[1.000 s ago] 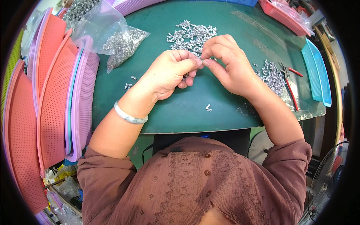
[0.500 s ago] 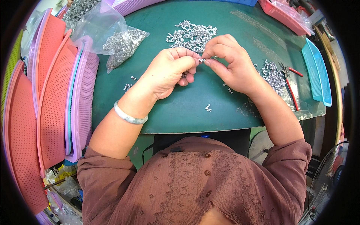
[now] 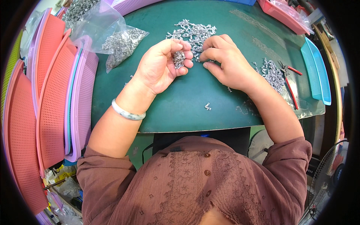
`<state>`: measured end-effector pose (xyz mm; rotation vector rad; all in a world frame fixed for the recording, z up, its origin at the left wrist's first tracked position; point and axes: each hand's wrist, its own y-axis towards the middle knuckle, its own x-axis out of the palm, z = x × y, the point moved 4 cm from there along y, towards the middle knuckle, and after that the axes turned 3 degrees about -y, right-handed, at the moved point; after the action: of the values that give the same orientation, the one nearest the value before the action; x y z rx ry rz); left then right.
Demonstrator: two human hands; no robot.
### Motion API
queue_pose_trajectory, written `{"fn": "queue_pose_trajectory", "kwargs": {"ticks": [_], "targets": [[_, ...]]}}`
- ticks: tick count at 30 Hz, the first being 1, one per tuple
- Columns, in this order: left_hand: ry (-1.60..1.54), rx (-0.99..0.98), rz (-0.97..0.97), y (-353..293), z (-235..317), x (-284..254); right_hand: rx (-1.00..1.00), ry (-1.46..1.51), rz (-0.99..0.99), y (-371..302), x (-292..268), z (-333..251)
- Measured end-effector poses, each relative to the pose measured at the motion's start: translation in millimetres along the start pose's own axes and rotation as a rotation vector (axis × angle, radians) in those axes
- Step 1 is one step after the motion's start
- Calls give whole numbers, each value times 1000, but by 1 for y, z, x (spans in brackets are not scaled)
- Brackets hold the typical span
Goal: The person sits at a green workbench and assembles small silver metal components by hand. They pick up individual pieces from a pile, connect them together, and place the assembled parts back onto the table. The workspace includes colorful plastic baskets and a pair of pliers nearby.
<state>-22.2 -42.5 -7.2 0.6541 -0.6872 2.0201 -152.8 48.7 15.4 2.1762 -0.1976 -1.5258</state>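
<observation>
Cupped palm-up, my left hand holds a clump of small silver metal parts, its fingers curled around them. My right hand is at the near edge of a loose pile of the same small parts. Its fingers are bent, with the thumb a little apart from them and nothing visible between. A single small part lies by its fingertips. Another linked little piece rests on the green tabletop nearer to me.
A clear bag of metal parts lies at the left, beside stacked perforated baskets. On the right are another parts heap, red-handled pliers and a blue basket. A pink tray stands far right.
My hands have moved apart. The small part pinched between them is out of both fingertips. My left hand has turned its palm up, showing the clump; my right has lowered toward the pile.
</observation>
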Motion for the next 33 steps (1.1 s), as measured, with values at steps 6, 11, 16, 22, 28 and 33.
{"fn": "queue_pose_trajectory", "kwargs": {"ticks": [6,11,16,22,28,33], "targets": [[206,8,120,-2,-3,1,14,-9,14,-1,-2,3],[260,-13,156,-2,-4,1,8,-43,34,0,3,2],[303,-18,173,-3,-5,2,-4,-23,19,1,5,2],[330,-27,182,-2,-6,1,3,-5,46,-1,2,0],[347,-36,182,-3,-6,3,-19,28,44,1,-1,-2],[334,-112,141,-5,-9,8,-77,95,164,6,-13,-12]]}}
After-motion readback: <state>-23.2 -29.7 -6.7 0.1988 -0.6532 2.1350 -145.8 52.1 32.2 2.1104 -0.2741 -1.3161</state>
